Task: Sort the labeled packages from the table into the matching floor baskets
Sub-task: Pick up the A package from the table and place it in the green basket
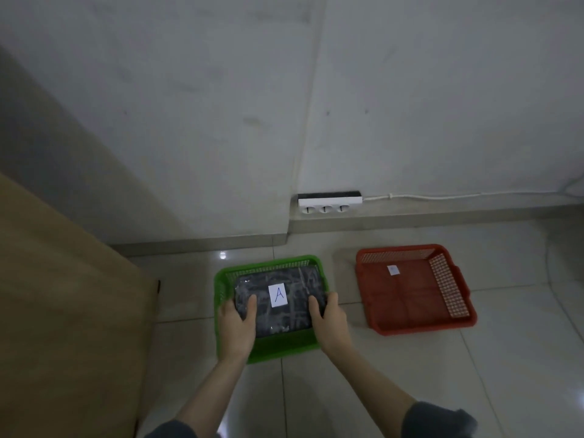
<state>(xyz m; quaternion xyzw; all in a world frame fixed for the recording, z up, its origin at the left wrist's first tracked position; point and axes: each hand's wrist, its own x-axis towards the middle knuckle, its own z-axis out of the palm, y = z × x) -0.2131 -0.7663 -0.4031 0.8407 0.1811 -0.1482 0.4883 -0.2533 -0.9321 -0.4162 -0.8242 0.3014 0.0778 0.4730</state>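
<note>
A dark plastic-wrapped package with a white label marked "A" lies inside the green basket on the floor. My left hand grips the package's left edge, thumb on top. My right hand grips its right edge the same way. To the right on the floor stands a red basket with only a small white label on its bottom; the letter is too small to read.
A brown table surface fills the left side, its corner close to the green basket. A white power strip with a cable sits on the ledge at the wall behind. Pale floor tiles surround both baskets.
</note>
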